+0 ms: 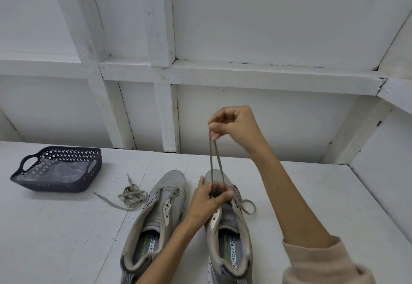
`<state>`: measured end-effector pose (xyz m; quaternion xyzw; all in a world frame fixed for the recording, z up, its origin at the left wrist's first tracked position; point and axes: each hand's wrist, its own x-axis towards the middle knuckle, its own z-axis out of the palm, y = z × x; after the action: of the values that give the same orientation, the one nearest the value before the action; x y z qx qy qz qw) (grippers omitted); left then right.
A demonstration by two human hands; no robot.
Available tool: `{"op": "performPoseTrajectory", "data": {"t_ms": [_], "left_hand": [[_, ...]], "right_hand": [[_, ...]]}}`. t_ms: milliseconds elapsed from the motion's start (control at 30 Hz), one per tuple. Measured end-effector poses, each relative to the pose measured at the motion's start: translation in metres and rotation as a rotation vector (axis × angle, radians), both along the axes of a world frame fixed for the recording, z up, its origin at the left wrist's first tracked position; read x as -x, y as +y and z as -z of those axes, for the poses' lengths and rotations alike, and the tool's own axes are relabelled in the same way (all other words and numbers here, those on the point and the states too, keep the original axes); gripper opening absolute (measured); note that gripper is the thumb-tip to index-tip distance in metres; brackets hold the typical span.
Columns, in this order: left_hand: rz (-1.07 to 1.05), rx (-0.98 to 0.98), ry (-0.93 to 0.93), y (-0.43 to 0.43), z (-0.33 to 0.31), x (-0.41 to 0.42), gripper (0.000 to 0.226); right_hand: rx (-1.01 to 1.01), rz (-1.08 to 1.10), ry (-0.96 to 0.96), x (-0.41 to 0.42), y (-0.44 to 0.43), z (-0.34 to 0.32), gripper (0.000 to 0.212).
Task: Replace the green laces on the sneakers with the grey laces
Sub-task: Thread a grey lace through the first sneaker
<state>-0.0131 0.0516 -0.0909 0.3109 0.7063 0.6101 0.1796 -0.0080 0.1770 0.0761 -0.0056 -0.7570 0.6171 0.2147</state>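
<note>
Overhead, a doubled lace [215, 161] is pinched in the curled fingers of the right hand [234, 125], almost directly above the front eyelets of the right sneaker [229, 228]. The sneaker is gripped there by the left hand [206, 201] on the bench [66, 228]. The lace's long axis is held near upright, so the coming pull is judged upward. Whether it is green or grey cannot be told.

dark perforated basket [53, 186] | far left on white table [55, 239] | white panelled wall [245, 27] behind
</note>
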Motion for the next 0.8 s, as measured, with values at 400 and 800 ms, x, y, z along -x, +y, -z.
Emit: {"op": "performPoseTrajectory", "data": {"t_ms": [400,800], "left_hand": [[-0.121,-0.128,-0.026,-0.006,-0.001,-0.01,0.022],[-0.008,-0.058,0.11,-0.004,0.004,-0.003,0.018]], "right_hand": [[0.014,-0.25,-0.287,-0.008,0.01,0.016,0.002],[-0.485,0.001,-1.141,0.013,0.052,0.14,0.032]]}}
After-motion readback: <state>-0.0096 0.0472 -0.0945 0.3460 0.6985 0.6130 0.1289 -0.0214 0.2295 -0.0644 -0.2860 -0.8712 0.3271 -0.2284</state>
